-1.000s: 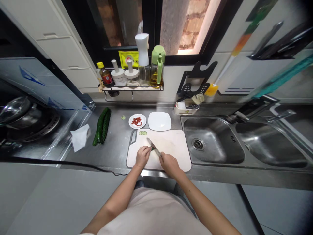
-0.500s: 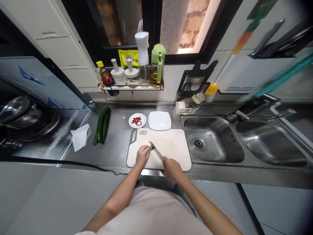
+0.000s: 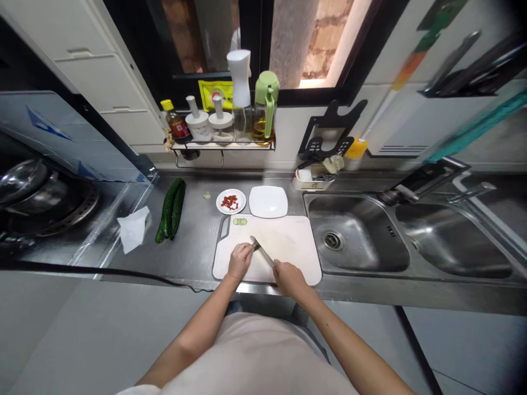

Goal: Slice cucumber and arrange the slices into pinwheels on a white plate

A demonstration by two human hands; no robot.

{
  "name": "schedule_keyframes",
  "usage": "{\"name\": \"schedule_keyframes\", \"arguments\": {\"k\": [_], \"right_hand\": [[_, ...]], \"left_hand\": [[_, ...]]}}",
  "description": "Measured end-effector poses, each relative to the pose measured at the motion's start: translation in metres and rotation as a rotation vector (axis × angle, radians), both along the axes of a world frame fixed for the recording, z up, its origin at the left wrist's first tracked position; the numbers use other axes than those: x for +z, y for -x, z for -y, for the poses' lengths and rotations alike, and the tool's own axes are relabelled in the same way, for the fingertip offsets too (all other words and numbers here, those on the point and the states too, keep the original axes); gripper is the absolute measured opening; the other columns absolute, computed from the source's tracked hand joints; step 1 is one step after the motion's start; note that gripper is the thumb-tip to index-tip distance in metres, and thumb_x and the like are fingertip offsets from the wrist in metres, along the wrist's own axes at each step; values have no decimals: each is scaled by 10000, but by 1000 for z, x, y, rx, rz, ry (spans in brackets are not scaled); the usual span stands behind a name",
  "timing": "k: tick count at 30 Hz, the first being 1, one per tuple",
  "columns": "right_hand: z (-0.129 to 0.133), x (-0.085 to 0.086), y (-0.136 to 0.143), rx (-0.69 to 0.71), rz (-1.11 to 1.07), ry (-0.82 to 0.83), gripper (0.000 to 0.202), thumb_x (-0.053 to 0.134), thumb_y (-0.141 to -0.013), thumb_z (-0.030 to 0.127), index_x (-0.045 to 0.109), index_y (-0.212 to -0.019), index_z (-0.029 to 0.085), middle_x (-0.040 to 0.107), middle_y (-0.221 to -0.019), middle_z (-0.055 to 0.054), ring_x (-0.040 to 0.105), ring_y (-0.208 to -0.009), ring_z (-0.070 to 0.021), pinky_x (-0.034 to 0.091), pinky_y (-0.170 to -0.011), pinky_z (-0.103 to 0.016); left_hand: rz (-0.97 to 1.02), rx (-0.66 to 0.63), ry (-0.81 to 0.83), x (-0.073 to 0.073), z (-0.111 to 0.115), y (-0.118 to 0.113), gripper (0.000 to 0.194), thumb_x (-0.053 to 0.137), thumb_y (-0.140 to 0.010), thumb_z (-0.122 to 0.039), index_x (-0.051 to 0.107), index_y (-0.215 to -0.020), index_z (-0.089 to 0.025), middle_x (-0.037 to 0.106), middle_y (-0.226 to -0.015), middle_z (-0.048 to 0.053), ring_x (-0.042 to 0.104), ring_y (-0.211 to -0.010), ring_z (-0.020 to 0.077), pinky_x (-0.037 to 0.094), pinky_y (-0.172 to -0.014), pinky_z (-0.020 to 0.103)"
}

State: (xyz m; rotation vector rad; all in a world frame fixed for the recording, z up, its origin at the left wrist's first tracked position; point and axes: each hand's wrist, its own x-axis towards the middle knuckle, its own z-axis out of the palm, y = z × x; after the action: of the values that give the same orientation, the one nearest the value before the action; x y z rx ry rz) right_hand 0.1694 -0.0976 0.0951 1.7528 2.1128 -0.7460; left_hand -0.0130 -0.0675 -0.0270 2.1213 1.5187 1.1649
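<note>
Lying whole at the ten o'clock of the board (image 3: 294,249), two cucumbers (image 3: 170,210) look uncut; slices (image 3: 240,221) at its eleven are already cut. The left hand (image 3: 241,261), forearm from seven, pinches a green piece (image 3: 257,247) near mid-board; the right hand (image 3: 289,278), forearm from five, wraps its grip round the knife (image 3: 265,255), tip toward eleven.

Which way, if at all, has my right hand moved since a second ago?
Yes: your right hand, holding the knife, has shifted slightly rightward, nearer the sink, and a little toward you.
</note>
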Motion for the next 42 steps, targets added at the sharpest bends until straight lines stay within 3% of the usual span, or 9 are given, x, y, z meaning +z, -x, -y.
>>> {"name": "schedule_keyframes", "arguments": {"k": [10,23,36,42], "right_hand": [[-18,-3,16,9,-35,-27,306,311,-937,193,572,-1087,134,675,-997,-155,634,-941,-237,401,-723,-300],[7,-12,0,-2,3,-25,261,345,-923,189,569,-1053,153,678,-935,-135,646,-894,-243,390,-679,-299],[-14,-12,19,-1,3,-20,279,324,-932,170,559,-1080,140,676,-990,-147,641,-947,-232,413,-717,-295],[-11,-13,19,0,11,-19,287,320,-934,175,556,-1094,143,673,-995,-152,637,-959,-229,420,-743,-304]], "left_hand": [[-5,-8,-25,-1,-1,1,217,491,-901,-173,676,-1010,-203,665,-929,65,597,-908,162,511,-824,324],[3,-3,-27,1,0,0,211,493,-908,-189,677,-1009,-203,658,-926,63,594,-901,155,507,-819,313],[-2,-3,-49,-2,-1,0,208,497,-901,-182,677,-1003,-206,662,-928,65,599,-898,161,516,-817,325],[-3,-3,-38,0,-1,0,209,493,-903,-182,678,-999,-201,663,-934,67,601,-904,159,514,-827,328]]}}
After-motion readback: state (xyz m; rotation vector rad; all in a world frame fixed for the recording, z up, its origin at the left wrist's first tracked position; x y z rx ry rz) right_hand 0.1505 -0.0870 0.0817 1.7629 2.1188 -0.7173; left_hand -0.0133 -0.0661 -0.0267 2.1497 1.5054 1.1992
